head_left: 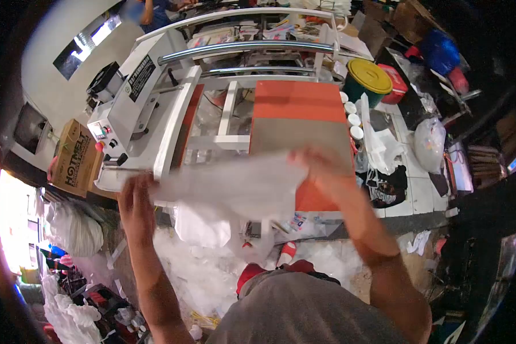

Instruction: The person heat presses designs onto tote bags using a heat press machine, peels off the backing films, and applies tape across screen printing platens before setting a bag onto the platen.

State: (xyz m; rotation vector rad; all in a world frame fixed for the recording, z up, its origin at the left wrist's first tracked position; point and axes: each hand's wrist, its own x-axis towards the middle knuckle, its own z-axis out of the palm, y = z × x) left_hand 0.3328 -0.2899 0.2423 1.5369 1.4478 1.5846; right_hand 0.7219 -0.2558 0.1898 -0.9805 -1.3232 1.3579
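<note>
A thin white sheet (229, 183), smeared by motion, stretches between my two hands in front of the heat press (166, 120). Whether it is cloth, paper or film I cannot tell. My left hand (136, 195) grips its left end, near the machine's front corner. At the sheet's upper right corner, my right hand (318, 166) pinches the edge with fingers closed. Beyond that hand lies the press's flat platen (298, 135), orange with a brown-grey area across its middle. Another white piece (203, 225) hangs below the sheet.
A cardboard box (77, 160) stands left of the machine. To the right are a green bucket with a yellow lid (370, 75), white jars (354, 120) and a dark printed cloth (389, 188). White scraps (183, 269) cover the floor. Another person (155, 14) is at the back.
</note>
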